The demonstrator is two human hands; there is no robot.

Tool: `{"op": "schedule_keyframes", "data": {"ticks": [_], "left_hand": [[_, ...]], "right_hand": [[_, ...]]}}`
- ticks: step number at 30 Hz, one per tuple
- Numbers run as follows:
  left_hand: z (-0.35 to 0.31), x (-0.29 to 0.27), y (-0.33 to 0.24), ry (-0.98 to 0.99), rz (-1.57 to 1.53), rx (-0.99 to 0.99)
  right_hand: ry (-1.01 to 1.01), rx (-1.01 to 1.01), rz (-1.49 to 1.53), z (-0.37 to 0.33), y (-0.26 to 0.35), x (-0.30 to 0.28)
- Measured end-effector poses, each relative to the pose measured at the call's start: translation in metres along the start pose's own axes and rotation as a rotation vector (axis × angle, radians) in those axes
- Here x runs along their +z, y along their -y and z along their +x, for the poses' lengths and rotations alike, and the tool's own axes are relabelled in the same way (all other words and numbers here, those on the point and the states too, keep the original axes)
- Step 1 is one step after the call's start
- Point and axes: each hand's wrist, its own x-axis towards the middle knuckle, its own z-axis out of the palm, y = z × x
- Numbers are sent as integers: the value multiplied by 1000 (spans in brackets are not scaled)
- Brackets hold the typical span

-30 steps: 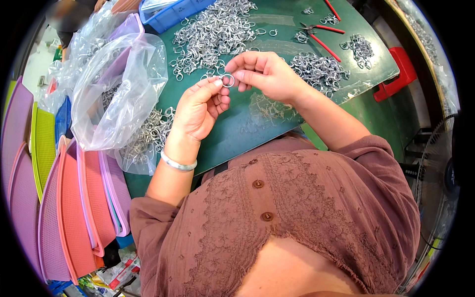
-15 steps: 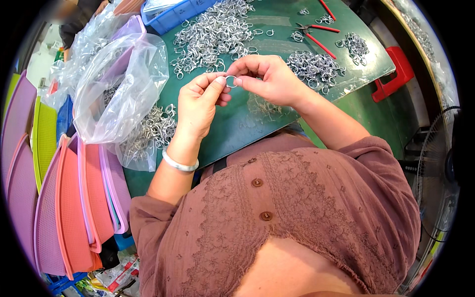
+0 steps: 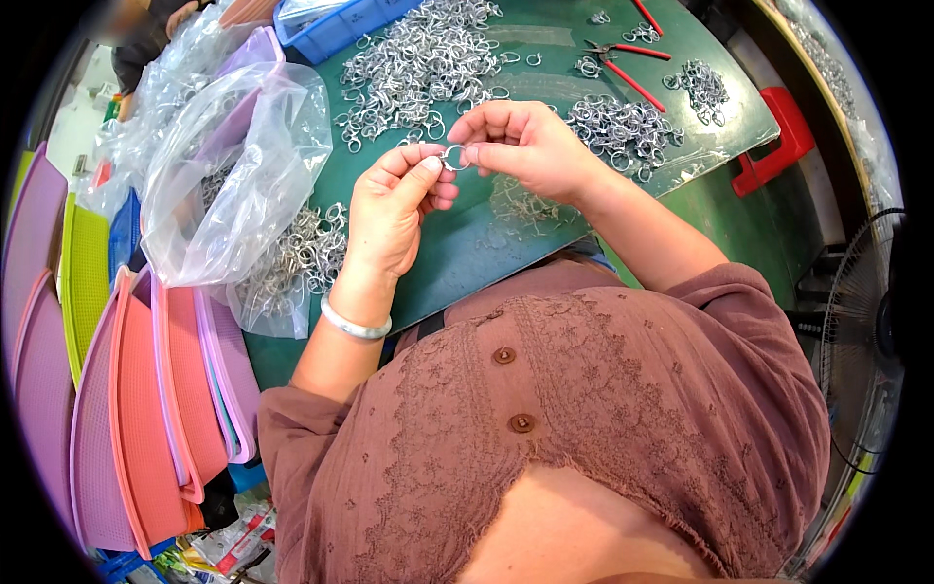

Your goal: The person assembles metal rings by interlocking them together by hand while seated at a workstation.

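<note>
My left hand (image 3: 394,209) and my right hand (image 3: 530,146) meet above a green table (image 3: 467,253). Between their fingertips they pinch a small silver metal ring (image 3: 453,156). A bracelet circles my left wrist. Behind the hands lies a large heap of the same silver rings (image 3: 418,63). A smaller heap of rings (image 3: 623,127) lies just right of my right hand.
A clear plastic bag (image 3: 243,195) with rings spilling from it sits left of my left hand. Red-handled pliers (image 3: 623,68) lie at the back right, a blue bin (image 3: 341,24) at the back. Pink, purple and yellow trays (image 3: 117,389) stand stacked at the left. A fan (image 3: 866,331) is at the right.
Both hands stayed together on the ring, with only small finger shifts. The view drifted slightly.
</note>
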Motion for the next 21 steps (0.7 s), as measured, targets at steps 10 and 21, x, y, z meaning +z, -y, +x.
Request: {"op": "schedule_keyframes", "data": {"ticks": [10,21], "left_hand": [[2,5,7,-76,33,58],[2,15,9,-116,146,189]], "right_hand": [[74,185,168,3,-12,-4],[137,117,133,4,-16,-4]]}}
